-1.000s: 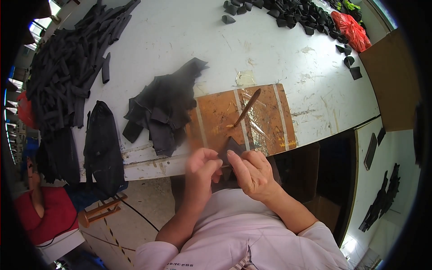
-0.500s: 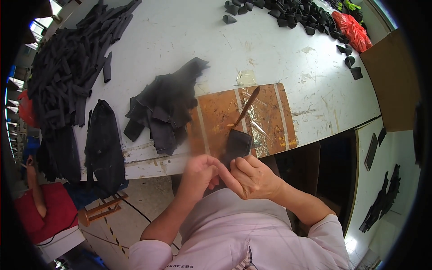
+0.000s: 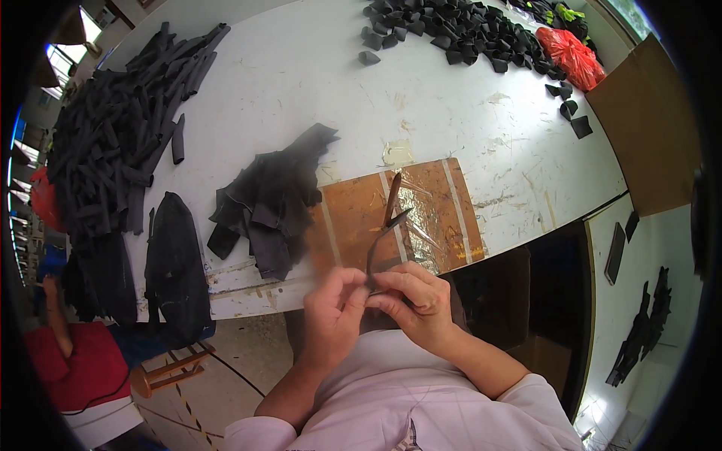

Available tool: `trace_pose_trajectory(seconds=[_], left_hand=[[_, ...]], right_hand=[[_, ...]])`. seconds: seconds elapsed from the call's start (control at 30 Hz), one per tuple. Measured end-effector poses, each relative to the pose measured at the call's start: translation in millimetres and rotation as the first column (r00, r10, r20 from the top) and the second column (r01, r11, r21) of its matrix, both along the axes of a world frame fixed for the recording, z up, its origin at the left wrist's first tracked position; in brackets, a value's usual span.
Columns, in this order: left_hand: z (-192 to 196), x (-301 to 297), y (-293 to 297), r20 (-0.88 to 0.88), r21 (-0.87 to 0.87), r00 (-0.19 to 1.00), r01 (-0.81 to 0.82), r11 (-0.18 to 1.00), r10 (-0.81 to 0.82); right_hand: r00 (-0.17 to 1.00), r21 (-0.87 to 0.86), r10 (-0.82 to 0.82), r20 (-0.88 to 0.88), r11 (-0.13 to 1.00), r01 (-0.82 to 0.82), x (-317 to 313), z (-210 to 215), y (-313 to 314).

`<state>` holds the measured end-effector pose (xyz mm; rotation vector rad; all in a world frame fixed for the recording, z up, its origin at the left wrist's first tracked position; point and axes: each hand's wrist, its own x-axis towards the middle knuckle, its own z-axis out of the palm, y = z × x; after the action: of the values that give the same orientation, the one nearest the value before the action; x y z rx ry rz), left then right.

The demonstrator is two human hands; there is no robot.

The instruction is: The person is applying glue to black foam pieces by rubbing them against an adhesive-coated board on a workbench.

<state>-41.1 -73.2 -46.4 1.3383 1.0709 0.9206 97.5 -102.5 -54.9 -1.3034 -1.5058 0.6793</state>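
Note:
In front of my body, my left hand (image 3: 335, 312) and my right hand (image 3: 417, 301) meet at the near edge of the table. Fingers and thumbs of both pinch the lower end of a black fabric piece (image 3: 374, 252). That piece is seen nearly edge-on, its upper end curving away over a brown board (image 3: 459, 259). Beside its upper end, a pointed brown stick (image 3: 393, 197) slants up from the board; I cannot tell whether it is fixed there. Left of the board lies a loose heap of flat black fabric pieces (image 3: 271, 207).
Many dark fabric strips (image 3: 113, 135) are piled at the far left, near a black bundle (image 3: 177, 263). Small folded black pieces (image 3: 481, 34) and a red plastic bag (image 3: 571, 59) lie at the far right, by a cardboard sheet (image 3: 650, 128). A person in red (image 3: 79, 364) sits at left.
The black piece has turned from showing its flat face to nearly edge-on. My right hand has opened from a fist into a pinch, and my left fingertips now meet it. The view has shifted slightly.

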Motion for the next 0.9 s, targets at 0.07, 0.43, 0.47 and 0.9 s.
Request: trace_pose_trajectory(seconds=[0.07, 0.43, 0.47, 0.9], left_hand=[[6.6, -2.1, 1.8, -0.092, -0.005, 0.994, 0.065, 0.998, -0.065], [6.9, -4.8, 3.0, -0.272, 0.135, 0.962, 0.043, 0.990, -0.005], [6.6, -4.3, -0.4, -0.141, 0.024, 0.990, -0.016, 1.000, 0.019], [-16.0, -3.4, -0.9, -0.360, 0.398, 0.897, -0.099, 0.912, 0.255]], right_hand=[[1.000, 0.049, -0.004, 0.029, 0.999, 0.003, 1.3, -1.5, 1.5], [0.966, 0.081, -0.029, 0.258, 0.997, 0.009, -5.5, 1.1, 8.3], [0.966, 0.080, -0.029, 0.257, 0.997, 0.008, -5.8, 0.7, 8.3], [0.988, -0.033, 0.050, 0.146, 0.998, -0.046, -9.8, 5.4, 4.9]])
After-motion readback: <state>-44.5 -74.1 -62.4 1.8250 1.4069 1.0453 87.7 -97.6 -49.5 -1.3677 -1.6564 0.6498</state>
